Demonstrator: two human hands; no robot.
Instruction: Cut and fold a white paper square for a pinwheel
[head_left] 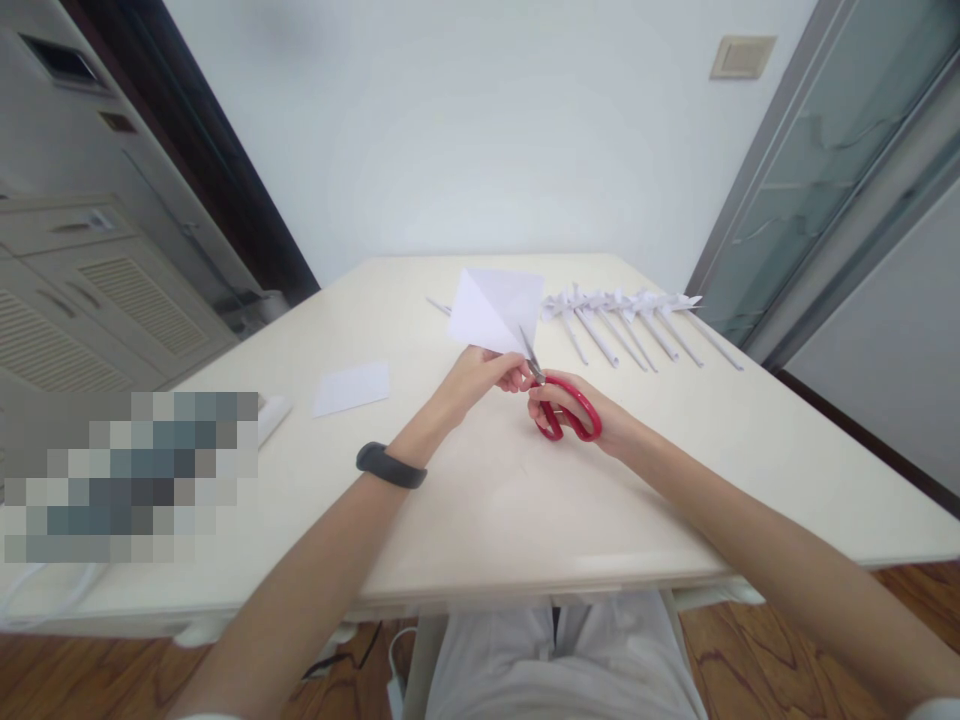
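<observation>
My left hand [480,378] pinches the lower corner of a folded white sheet of paper [495,308], held up above the cream table [487,500]. My right hand [581,410] grips red-handled scissors [566,408]; their blades point up into the paper's lower right edge. A dark band sits on my left wrist.
A row of several white paper pinwheels on rolled sticks [637,325] lies at the far right of the table. A small white sheet [351,388] lies to the left, with a blurred patch beyond it. Cabinets stand at left, a glass door at right.
</observation>
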